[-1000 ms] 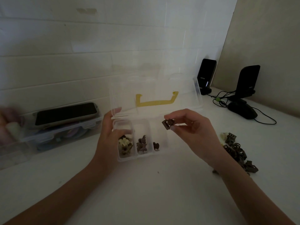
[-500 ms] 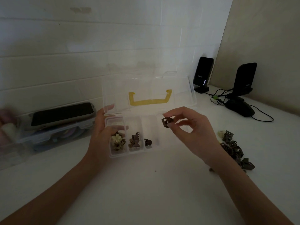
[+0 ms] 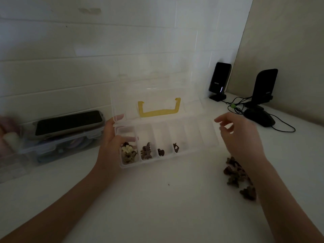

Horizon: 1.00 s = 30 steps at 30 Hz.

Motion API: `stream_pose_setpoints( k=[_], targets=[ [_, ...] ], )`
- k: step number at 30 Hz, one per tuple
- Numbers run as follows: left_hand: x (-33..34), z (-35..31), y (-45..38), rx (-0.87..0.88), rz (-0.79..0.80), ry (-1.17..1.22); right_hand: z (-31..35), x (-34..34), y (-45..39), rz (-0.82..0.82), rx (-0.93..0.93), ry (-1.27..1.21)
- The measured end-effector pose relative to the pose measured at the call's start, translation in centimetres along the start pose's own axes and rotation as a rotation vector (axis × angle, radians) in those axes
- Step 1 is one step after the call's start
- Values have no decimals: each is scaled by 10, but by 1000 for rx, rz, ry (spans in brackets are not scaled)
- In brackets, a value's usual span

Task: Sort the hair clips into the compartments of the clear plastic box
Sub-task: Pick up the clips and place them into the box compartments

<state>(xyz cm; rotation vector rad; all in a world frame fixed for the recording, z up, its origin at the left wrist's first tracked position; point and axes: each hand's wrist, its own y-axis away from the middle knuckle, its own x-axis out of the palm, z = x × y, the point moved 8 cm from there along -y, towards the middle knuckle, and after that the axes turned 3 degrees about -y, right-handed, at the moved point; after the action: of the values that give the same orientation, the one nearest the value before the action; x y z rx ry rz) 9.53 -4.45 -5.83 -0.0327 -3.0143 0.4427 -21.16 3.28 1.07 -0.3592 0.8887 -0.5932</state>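
The clear plastic box (image 3: pixel 198 146) sits open on the white table, its lid with a yellow handle (image 3: pixel 158 112) standing up behind. My left hand (image 3: pixel 112 142) grips the box's left end, thumb inside the first compartment. The first compartment holds cream and brown clips (image 3: pixel 128 152), the second brown clips (image 3: pixel 147 152), the third one dark clip (image 3: pixel 160 152), the fourth a brown clip (image 3: pixel 175 147). My right hand (image 3: pixel 240 137) hovers over the box's right end, fingers apart and empty. A pile of brown clips (image 3: pixel 236 176) lies on the table, partly behind my right forearm.
A second clear box (image 3: pixel 57 144) with a phone (image 3: pixel 68 122) on top stands at the left. Two black stands (image 3: pixel 220 79) (image 3: pixel 265 85) and a black mouse (image 3: pixel 259 117) with cables sit at the back right. Tiled wall runs right behind the box.
My right hand let go of the brown clip, which now lies in the fourth compartment. The hand has moved right, away from the box's middle, with its fingers spread.
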Motion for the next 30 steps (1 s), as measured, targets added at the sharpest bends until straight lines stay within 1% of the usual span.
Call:
stream_pose_setpoints(
  k=[2,3,4,5,6,7,8,9,10,14,17,22,26,30],
  targets=[
    [-1,1,-1,-10,3,-7,-3,-12,-1,-97,7,58],
    [-1,1,0,-15,3,-8,-7,-19,-2,-141,27,128],
    [-1,1,0,-18,2,-8,-15,-23,-3,-147,80,239],
    [-1,1,0,-19,1,-6,-29,-23,-5,-91,179,371],
    [-1,1,1,-21,-1,-3,-45,-20,-4,16,307,484],
    [0,0,1,-20,1,-2,-61,-16,0,138,437,545],
    [0,0,1,-21,4,2,-74,-11,5,238,547,550],
    [0,1,2,-26,6,12,-83,-7,10,290,621,517],
    [0,1,2,-35,5,24,-88,-4,11,301,647,472],
    [2,0,3,-33,5,37,-86,7,2,292,521,351],
    [1,1,2,-38,4,39,-79,12,0,307,503,170],
    [0,2,1,-18,12,33,-69,27,1,399,473,-106],
    [-1,4,0,-14,8,13,-63,31,2,380,519,-391],
    [-1,3,1,-16,15,17,-62,28,6,361,647,-643]
  ],
)
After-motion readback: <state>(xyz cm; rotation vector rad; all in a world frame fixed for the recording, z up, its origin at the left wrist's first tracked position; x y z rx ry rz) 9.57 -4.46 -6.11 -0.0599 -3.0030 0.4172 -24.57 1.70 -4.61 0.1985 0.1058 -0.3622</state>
